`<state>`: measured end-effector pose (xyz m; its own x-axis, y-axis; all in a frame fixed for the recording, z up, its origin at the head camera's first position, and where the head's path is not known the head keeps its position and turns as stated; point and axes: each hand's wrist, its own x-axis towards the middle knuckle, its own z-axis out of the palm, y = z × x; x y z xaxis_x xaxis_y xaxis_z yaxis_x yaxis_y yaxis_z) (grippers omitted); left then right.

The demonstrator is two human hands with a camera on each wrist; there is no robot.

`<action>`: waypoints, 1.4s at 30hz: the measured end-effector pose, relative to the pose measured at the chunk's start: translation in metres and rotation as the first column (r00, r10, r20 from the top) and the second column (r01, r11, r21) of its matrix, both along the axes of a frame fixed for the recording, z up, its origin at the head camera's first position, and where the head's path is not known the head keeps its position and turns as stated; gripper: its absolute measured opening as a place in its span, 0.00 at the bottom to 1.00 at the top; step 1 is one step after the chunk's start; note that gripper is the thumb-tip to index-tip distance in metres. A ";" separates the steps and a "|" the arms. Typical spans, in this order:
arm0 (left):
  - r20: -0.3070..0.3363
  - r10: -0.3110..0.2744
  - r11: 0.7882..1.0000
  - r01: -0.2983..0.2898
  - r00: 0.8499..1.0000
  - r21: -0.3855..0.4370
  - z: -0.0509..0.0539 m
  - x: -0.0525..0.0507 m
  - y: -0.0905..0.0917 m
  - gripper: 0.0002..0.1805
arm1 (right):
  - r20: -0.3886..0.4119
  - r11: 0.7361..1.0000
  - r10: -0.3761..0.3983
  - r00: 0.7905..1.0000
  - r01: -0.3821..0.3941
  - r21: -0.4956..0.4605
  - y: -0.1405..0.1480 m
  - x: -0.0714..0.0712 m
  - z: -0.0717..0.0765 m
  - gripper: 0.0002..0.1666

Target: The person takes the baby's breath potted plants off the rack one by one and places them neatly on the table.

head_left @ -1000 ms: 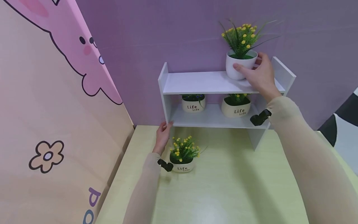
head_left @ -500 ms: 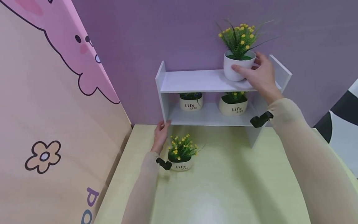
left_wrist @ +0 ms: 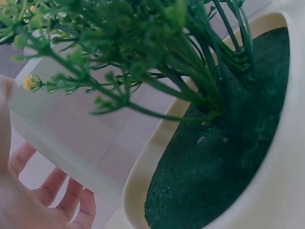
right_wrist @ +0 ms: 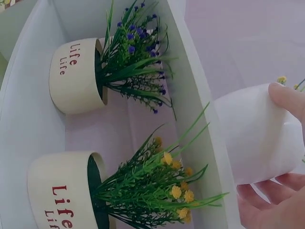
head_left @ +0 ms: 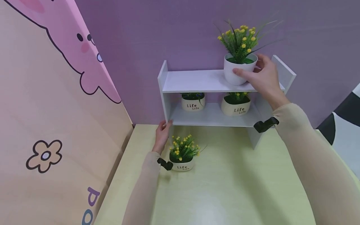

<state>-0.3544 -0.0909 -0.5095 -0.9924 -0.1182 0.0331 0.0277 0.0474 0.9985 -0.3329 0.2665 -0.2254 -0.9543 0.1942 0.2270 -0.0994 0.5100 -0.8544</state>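
Observation:
My right hand (head_left: 265, 78) grips a white round pot (head_left: 237, 74) of yellow flowers from its right side, thumb at the front. The pot is at the right part of the top board of a white two-tier shelf (head_left: 194, 80); whether it touches the board I cannot tell. My left hand (head_left: 162, 137) holds the shelf's left side panel near its lower end, and in the left wrist view its fingers (left_wrist: 52, 186) show behind the panel. Close beside that wrist, a cream "Life" pot (head_left: 182, 167) with yellow flowers stands on the table.
Two cream pots sit on the lower board: one with purple flowers (right_wrist: 76, 76) on the left, one with yellow flowers (right_wrist: 62, 186) on the right. A purple wall (head_left: 135, 62) rises behind the shelf, and a decorated wall (head_left: 70, 125) borders the table (head_left: 219, 187) on the left.
The right hand has brought the white pot slightly toward the top board's front edge and a little left. The left hand keeps its hold on the panel. The view shifts slightly.

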 end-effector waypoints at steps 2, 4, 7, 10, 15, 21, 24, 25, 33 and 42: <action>0.004 0.004 1.000 -0.004 1.000 0.004 0.000 0.000 0.001 0.33 | -0.003 1.000 0.011 1.000 -0.011 0.004 -0.001 0.004 0.001 0.62; 0.007 0.010 1.000 -0.010 1.000 0.002 0.001 0.000 0.002 0.33 | -0.014 1.000 0.022 1.000 -0.021 0.005 -0.003 0.008 0.001 0.61; 0.006 0.016 1.000 -0.016 1.000 -0.003 0.001 -0.001 0.002 0.33 | -0.030 0.999 0.041 0.999 -0.042 -0.010 -0.005 0.013 0.000 0.59; 0.005 0.012 1.000 -0.012 1.000 -0.004 0.002 0.000 0.002 0.33 | -0.039 0.998 0.056 0.998 -0.057 -0.033 -0.005 0.018 -0.002 0.57; 0.013 0.007 1.000 -0.007 1.000 -0.009 0.002 0.002 0.002 0.32 | -0.050 0.995 0.071 0.996 -0.075 -0.066 -0.004 0.025 -0.007 0.56; 0.011 0.009 1.000 -0.008 1.000 -0.012 0.003 0.003 0.001 0.32 | -0.056 0.992 0.092 0.994 -0.097 -0.083 -0.004 0.033 -0.010 0.55; 0.009 0.009 1.000 -0.009 1.000 -0.002 0.002 0.003 0.001 0.32 | -0.057 0.992 0.095 0.994 -0.099 -0.073 -0.005 0.036 -0.011 0.55; 0.008 0.005 1.000 -0.005 1.000 0.002 0.002 0.003 0.001 0.32 | -0.058 0.993 0.094 0.994 -0.098 -0.066 -0.005 0.037 -0.011 0.55; 0.008 0.001 1.000 -0.001 1.000 0.009 0.002 0.004 0.002 0.32 | -0.075 0.993 0.100 0.992 -0.104 -0.057 -0.006 0.046 -0.014 0.53; -0.002 -0.002 1.000 0.002 1.000 0.023 0.002 0.005 0.002 0.32 | -0.093 0.987 0.115 0.989 -0.125 -0.100 -0.008 0.058 -0.018 0.48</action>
<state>-0.3497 -0.0888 -0.5071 -0.9926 -0.1167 0.0323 0.0296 0.0246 0.9993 -0.2744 0.2588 -0.2437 -0.9498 0.1068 0.2941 -0.2304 0.3972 -0.8883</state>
